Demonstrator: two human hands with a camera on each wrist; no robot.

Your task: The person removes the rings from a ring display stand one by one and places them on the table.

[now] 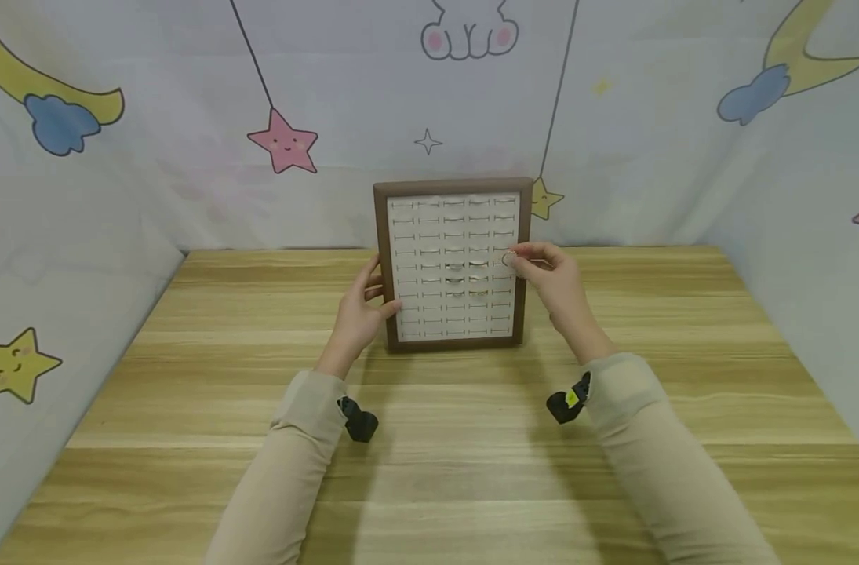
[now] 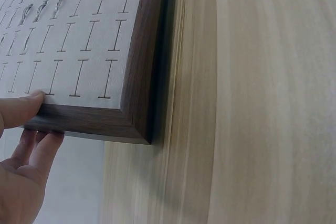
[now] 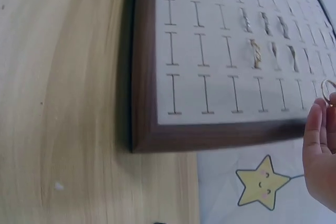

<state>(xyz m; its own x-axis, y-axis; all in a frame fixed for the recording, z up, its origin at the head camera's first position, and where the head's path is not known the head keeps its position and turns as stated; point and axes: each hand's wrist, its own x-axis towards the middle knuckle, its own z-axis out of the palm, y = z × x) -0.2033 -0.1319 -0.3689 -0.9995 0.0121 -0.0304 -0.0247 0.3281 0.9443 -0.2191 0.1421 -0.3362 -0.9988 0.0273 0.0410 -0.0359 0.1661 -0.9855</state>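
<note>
A ring display board [image 1: 420, 322] with a dark wooden frame and a white slotted face stands upright on the table. My left hand [image 1: 359, 318] grips its left edge, thumb on the face and fingers behind the frame, as the left wrist view shows. Several rings [image 1: 455, 280] sit in slots in two columns near the middle. My right hand [image 1: 558, 284] pinches a thin ring [image 3: 325, 88] between thumb and fingertips. That ring is close in front of the slots in the rightmost column, beside the board's right edge.
The wood-grain table [image 1: 443, 455] spreads out in front of the board and to both sides. Behind it hangs a pale cloth wall [image 1: 373, 86] printed with stars and moons. A small black device [image 1: 569, 400] is worn at each wrist.
</note>
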